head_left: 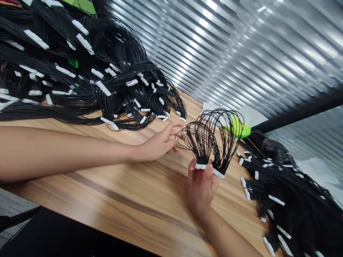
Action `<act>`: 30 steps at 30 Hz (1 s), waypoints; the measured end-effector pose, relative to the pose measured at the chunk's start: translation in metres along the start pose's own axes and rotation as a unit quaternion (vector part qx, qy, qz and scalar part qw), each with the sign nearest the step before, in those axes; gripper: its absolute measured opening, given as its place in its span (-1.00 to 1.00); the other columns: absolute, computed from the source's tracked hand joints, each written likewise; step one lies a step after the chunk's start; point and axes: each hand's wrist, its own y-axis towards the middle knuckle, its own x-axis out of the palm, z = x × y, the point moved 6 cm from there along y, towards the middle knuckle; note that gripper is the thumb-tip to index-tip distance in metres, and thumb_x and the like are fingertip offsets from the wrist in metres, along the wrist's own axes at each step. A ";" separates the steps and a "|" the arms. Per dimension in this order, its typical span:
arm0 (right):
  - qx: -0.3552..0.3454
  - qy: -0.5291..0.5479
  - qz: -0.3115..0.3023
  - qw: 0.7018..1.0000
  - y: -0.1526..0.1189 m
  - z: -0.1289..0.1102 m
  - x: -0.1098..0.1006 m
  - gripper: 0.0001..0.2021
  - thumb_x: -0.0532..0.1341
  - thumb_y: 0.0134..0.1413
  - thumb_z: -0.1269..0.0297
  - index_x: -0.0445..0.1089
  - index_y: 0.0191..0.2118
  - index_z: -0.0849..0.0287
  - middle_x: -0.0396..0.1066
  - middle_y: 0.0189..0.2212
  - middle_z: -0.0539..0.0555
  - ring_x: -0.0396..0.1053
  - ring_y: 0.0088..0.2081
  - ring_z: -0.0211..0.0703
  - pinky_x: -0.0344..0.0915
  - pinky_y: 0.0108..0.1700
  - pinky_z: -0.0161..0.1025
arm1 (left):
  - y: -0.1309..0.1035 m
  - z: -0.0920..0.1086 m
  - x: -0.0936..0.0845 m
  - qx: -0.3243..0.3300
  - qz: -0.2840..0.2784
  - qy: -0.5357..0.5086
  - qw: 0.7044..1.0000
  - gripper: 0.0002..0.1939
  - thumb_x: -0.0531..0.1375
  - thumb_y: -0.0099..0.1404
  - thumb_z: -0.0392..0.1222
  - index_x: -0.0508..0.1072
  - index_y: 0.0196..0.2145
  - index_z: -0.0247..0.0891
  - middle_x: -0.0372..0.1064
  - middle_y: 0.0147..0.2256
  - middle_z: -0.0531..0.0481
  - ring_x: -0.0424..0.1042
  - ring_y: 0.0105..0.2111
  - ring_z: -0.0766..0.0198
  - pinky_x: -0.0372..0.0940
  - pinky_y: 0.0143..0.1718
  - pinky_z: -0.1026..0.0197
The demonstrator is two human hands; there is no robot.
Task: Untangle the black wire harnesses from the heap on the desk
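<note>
My right hand (202, 185) is closed on the white connector of a black wire harness (211, 137), low over the wooden table. The harness's thin wires loop upward and fan out above my fingers. To its left, my left hand (162, 142) reaches over the table with its fingers apart, their tips beside the outermost wire loops. Nothing is gripped in it.
A large heap of black wires with white connectors (104, 88) covers the table's back left. A second pile (276, 200) lies at the right. Behind the harness are a yellow-green object (242, 128) and white sheets. Corrugated metal blinds (214, 46) stand behind the table (128, 189).
</note>
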 end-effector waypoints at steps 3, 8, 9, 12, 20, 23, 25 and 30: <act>0.047 0.000 -0.045 0.998 -0.006 0.006 0.004 -0.65 0.31 -0.05 -0.06 0.24 -0.37 0.07 0.29 -0.62 -0.09 0.19 -0.60 -0.29 0.04 -0.66 -0.40 | 0.011 -0.006 -0.008 0.010 0.026 -0.038 0.999 -0.57 0.10 0.30 -0.19 0.12 0.11 -0.18 0.37 -0.20 -0.02 0.38 -0.44 0.44 0.21 -0.50 0.41; 0.103 0.012 -0.166 0.981 -0.015 0.014 0.017 -0.66 0.21 0.08 -0.06 0.23 -0.45 0.10 0.23 -0.66 -0.09 0.09 -0.64 -0.32 0.00 -0.66 -0.40 | 0.017 -0.004 -0.004 -0.030 0.015 -0.136 0.990 -0.69 0.22 0.19 -0.23 0.33 -0.10 -0.30 0.41 -0.34 0.00 0.38 -0.45 0.37 0.27 -0.46 0.35; 0.112 0.016 -0.187 0.976 -0.016 0.015 0.019 -0.66 0.19 0.11 -0.05 0.24 -0.46 0.11 0.22 -0.67 -0.09 0.07 -0.64 -0.33 0.01 -0.65 -0.39 | 0.016 0.000 -0.002 -0.037 0.011 -0.170 0.985 -0.74 0.20 0.20 -0.26 0.35 -0.13 -0.31 0.42 -0.33 -0.01 0.39 -0.42 0.36 0.28 -0.42 0.34; 0.130 0.025 -0.222 0.966 -0.019 0.016 0.022 -0.66 0.16 0.14 -0.04 0.23 -0.46 0.12 0.19 -0.67 -0.10 0.02 -0.65 -0.34 -0.01 -0.63 -0.38 | 0.015 0.009 0.003 -0.071 0.013 -0.262 0.962 -0.85 0.05 0.31 -0.32 0.40 -0.22 -0.34 0.44 -0.35 -0.03 0.40 -0.38 0.35 0.29 -0.32 0.31; 0.169 -0.026 -0.270 0.948 -0.026 0.020 0.023 -0.59 0.16 0.08 -0.14 0.20 -0.49 0.12 0.15 -0.69 -0.10 -0.05 -0.65 -0.34 -0.09 -0.65 -0.35 | 0.017 0.007 0.003 -0.120 -0.049 -0.363 0.923 -0.73 -0.04 0.40 -0.24 0.42 -0.29 -0.37 0.41 -0.46 -0.04 0.38 -0.37 0.34 0.23 -0.35 0.34; 0.167 -0.017 -0.263 0.950 -0.026 0.018 0.024 -0.60 0.18 0.08 -0.12 0.18 -0.49 0.10 0.12 -0.70 -0.12 -0.06 -0.66 -0.34 -0.09 -0.65 -0.36 | 0.019 0.002 0.000 -0.110 -0.052 -0.361 0.925 -0.76 -0.01 0.36 -0.27 0.41 -0.33 -0.37 0.40 -0.49 -0.03 0.36 -0.39 0.35 0.23 -0.35 0.33; 0.165 0.003 -0.247 0.955 -0.024 0.018 0.024 -0.60 0.18 0.08 -0.12 0.17 -0.50 0.10 0.11 -0.70 -0.13 -0.07 -0.66 -0.33 -0.05 -0.64 -0.37 | 0.022 -0.002 -0.003 -0.115 -0.032 -0.359 0.926 -0.71 -0.07 0.36 -0.29 0.40 -0.37 -0.38 0.38 -0.51 -0.04 0.35 -0.42 0.35 0.24 -0.35 0.32; 0.193 0.047 -0.281 0.939 -0.025 0.022 0.028 -0.59 0.15 0.11 -0.08 0.16 -0.55 0.12 0.14 -0.67 -0.09 0.01 -0.64 -0.33 0.02 -0.61 -0.35 | 0.025 -0.004 -0.002 -0.126 -0.037 -0.361 0.923 -0.73 -0.08 0.29 -0.31 0.39 -0.37 -0.38 0.39 -0.52 -0.07 0.36 -0.43 0.32 0.28 -0.34 0.28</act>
